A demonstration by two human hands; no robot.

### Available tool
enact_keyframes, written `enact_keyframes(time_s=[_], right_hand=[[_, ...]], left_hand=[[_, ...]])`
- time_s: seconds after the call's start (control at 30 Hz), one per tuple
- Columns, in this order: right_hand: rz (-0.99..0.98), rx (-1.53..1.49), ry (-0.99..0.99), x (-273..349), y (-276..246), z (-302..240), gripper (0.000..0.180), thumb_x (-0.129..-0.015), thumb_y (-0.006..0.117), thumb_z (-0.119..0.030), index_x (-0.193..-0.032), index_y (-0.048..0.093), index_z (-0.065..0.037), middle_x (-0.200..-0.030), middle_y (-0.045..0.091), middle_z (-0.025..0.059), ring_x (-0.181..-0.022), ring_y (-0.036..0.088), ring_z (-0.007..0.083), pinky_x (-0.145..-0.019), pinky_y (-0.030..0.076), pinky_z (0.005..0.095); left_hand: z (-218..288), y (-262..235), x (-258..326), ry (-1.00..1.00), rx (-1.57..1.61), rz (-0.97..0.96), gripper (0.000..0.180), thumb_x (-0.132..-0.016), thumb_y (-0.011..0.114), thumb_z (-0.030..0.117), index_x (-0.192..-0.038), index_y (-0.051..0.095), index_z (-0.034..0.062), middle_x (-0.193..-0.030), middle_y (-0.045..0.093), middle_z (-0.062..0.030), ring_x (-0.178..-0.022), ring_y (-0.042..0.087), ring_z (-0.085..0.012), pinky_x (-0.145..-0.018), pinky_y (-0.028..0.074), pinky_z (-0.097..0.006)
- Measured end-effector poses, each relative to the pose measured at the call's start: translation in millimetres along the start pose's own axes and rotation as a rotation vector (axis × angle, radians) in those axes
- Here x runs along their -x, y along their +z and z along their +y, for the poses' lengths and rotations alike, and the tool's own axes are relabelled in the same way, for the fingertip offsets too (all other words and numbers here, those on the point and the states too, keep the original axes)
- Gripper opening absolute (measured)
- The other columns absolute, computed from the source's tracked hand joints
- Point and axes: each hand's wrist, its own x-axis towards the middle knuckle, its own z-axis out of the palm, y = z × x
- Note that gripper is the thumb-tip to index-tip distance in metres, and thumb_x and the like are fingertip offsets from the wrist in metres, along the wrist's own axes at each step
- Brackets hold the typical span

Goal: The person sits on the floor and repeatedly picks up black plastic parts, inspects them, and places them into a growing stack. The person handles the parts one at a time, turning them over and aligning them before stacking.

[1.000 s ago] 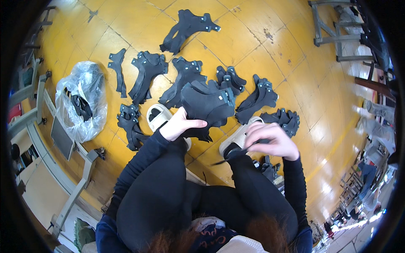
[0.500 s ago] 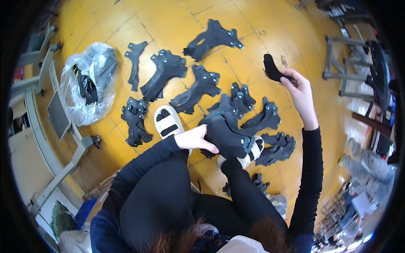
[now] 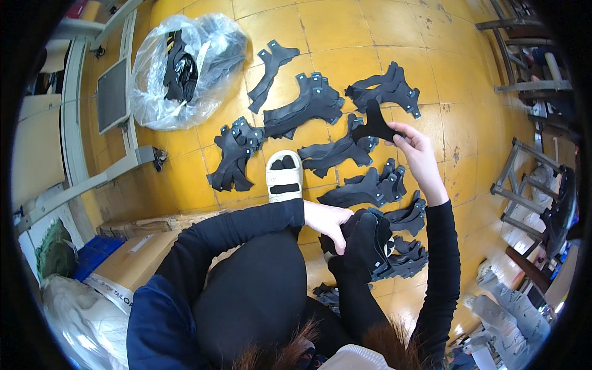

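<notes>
My left hand (image 3: 330, 223) is closed on a stack of black fabric pieces (image 3: 369, 243), held over my lap and near my right foot. Its thumb lies across the near side of the stack. A single black fabric piece (image 3: 372, 126), forked at one end, hangs from my right hand (image 3: 419, 154), pinched between thumb and fingers above the piles on the floor. Beneath it is a pile of similar pieces (image 3: 339, 151); another pile (image 3: 390, 89) lies farther off. Small pale labels show on many of the pieces.
More piles lie on the yellow tiled floor (image 3: 336, 31), at left (image 3: 234, 151) and centre (image 3: 305, 105). A clear plastic bag (image 3: 216, 55) with black pieces inside stands far left, beside a grey metal frame (image 3: 132, 163). My pale sandal (image 3: 285, 176) is close by. A stool (image 3: 524, 185) stands right.
The view has shifted, so the floor piles appear farther right. My right hand has moved left over the piles, and its fabric piece has turned to show its forked end. Both hands keep their hold.
</notes>
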Motion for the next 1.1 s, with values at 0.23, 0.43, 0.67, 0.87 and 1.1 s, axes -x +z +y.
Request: enact_keyframes(time_s=[0.23,0.43,0.67,0.87,1.1], right_hand=[[-0.077,0.094,0.087,24.7,13.0,4.0,0.027,-0.092,0.049,-0.001,-0.118,0.056,0.005,-0.099,0.064,0.0057,-0.092,0.062,0.01,-0.08,0.045,0.021],[-0.072,0.135,0.184,76.7,11.1,21.5,0.026,-0.091,0.05,-0.001,-0.116,0.057,0.004,-0.092,0.064,0.0048,-0.087,0.06,0.0082,-0.074,0.045,0.0206],[-0.031,0.075,0.343,144.4,7.2,40.6,0.026,-0.092,0.049,0.001,-0.116,0.056,0.004,-0.099,0.064,0.005,-0.09,0.06,0.0082,-0.077,0.045,0.0199],[0.098,0.045,0.453,162.7,1.3,44.5,0.025,-0.092,0.051,-0.002,-0.116,0.056,0.002,-0.095,0.064,0.0026,-0.087,0.059,0.0062,-0.076,0.044,0.0189],[0.193,0.014,0.317,160.1,-0.7,63.1,0.021,-0.09,0.055,-0.002,-0.11,0.059,0.004,-0.095,0.064,0.0023,-0.084,0.06,0.0073,-0.074,0.046,0.02]], left_hand=[[-8.6,4.4,-2.0,0.168,-0.143,0.035,0.028,-0.074,0.075,0.02,-0.088,0.065,-0.002,-0.081,0.068,-0.0075,-0.073,0.059,-0.0137,-0.065,0.045,-0.031],[24.4,11.3,11.5,0.13,-0.379,0.1,0.032,-0.08,0.07,0.029,-0.097,0.065,0.0017,-0.089,0.069,-0.0116,-0.078,0.062,-0.0181,-0.071,0.047,-0.032],[21.8,15.3,6.0,0.166,-0.284,0.067,0.031,-0.084,0.068,0.026,-0.106,0.064,0.0041,-0.096,0.068,-0.0081,-0.088,0.061,-0.0138,-0.078,0.048,-0.029],[24.9,16.9,6.7,0.21,0.022,0.027,0.024,-0.088,0.065,0.019,-0.105,0.063,0.0017,-0.098,0.068,-0.0064,-0.09,0.061,-0.0114,-0.082,0.049,-0.026],[18.5,13.2,0.4,0.139,-0.003,-0.097,0.017,-0.088,0.064,0.016,-0.097,0.065,0.0014,-0.089,0.069,-0.005,-0.085,0.063,-0.0106,-0.078,0.05,-0.026]])
